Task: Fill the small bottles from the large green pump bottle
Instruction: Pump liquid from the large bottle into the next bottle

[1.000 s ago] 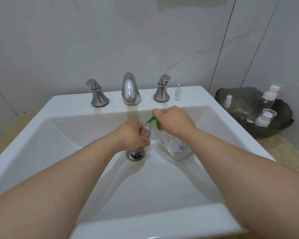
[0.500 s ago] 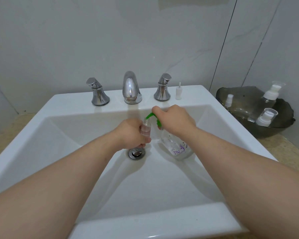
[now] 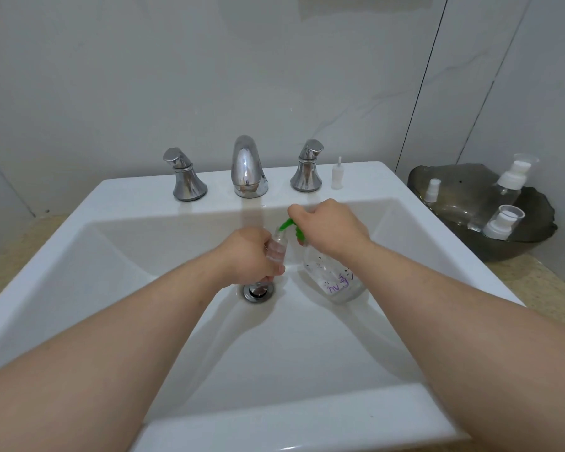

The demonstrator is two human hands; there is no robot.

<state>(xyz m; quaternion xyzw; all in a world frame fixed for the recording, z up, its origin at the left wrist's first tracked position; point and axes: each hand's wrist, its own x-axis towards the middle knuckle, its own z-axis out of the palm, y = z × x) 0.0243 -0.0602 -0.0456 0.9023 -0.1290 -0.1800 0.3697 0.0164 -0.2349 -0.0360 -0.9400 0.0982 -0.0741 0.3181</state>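
Mid-fill, centre frame over the glossy white ceramic sink [image 3: 144,223]. Left hand [image 3: 248,256] had its fingers wrapped round one small bottle [image 3: 276,247]: clear plastic, cylindrical, mouth up at the curved green spout. Right hand [image 3: 330,228] had its fingers clenched over the pump head of the large green pump bottle [image 3: 333,275], which rested in the basin just right of the chrome drain [image 3: 258,291]. Its body was clear and rounded, with purple handwriting. Liquid levels weren't readable. A white spray insert [image 3: 337,173] stood on the sink ledge, so capping probably remained. White-topped bottles sat in the dark glass bowl [image 3: 535,246] on the speckled desk at the right edge: spray bottle [image 3: 433,190], tall one [image 3: 512,176], short one [image 3: 503,221]. Couldn't tell whether they were filled.
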